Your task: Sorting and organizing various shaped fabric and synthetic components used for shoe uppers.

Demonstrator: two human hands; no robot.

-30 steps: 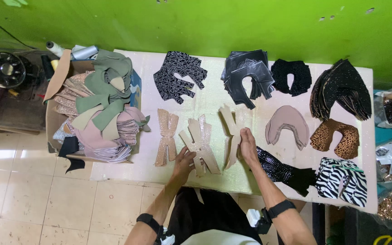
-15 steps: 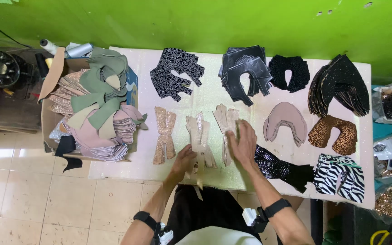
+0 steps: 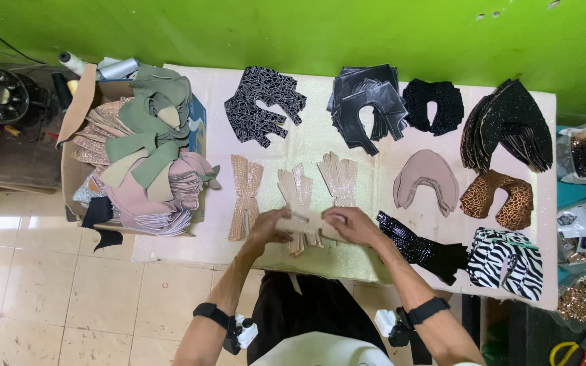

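On the pale bench, near its front edge, both hands closed on a thin beige cut piece; probably light, floppy, a little slippery, so better gripped at both ends.

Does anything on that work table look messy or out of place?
Mostly the cardboard box at the table's left end: it overflows with green and pink cut pieces, and a black scrap hangs over its side. The stacks on the table lie in tidy separate piles. Both hands, left and right, hold beige pieces.
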